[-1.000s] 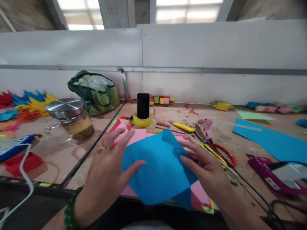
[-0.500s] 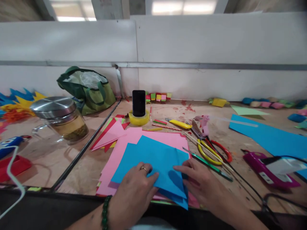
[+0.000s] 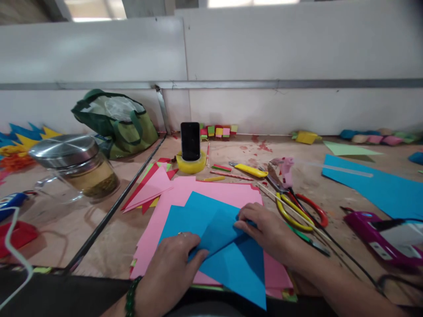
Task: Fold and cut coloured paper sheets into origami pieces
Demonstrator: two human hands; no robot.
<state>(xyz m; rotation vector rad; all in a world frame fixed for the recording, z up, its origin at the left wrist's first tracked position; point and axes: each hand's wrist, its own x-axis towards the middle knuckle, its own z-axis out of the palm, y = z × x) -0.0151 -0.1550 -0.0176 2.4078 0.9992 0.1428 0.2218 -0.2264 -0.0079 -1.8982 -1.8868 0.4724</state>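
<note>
A blue paper sheet point(image 3: 231, 259) lies partly folded on a pile of pink paper point(image 3: 214, 193) at the table's near edge. My left hand point(image 3: 172, 268), with a ring and a green bead bracelet, presses its fingers flat on the fold's left end. My right hand point(image 3: 267, 229) pinches the folded blue flap at its right corner, fingers together on the paper.
Scissors with red and yellow handles point(image 3: 297, 207) and a yellow knife point(image 3: 249, 169) lie right of the pile. A phone point(image 3: 190, 141) stands in a tape roll behind it. A glass jar point(image 3: 76, 169) and green bag point(image 3: 115, 119) sit left; a purple tool point(image 3: 383, 237) and blue sheet point(image 3: 373, 187) right.
The blue sheet came down from the air onto the pink pile. My left hand slid toward me along the fold and my right hand moved in onto the flap's corner.
</note>
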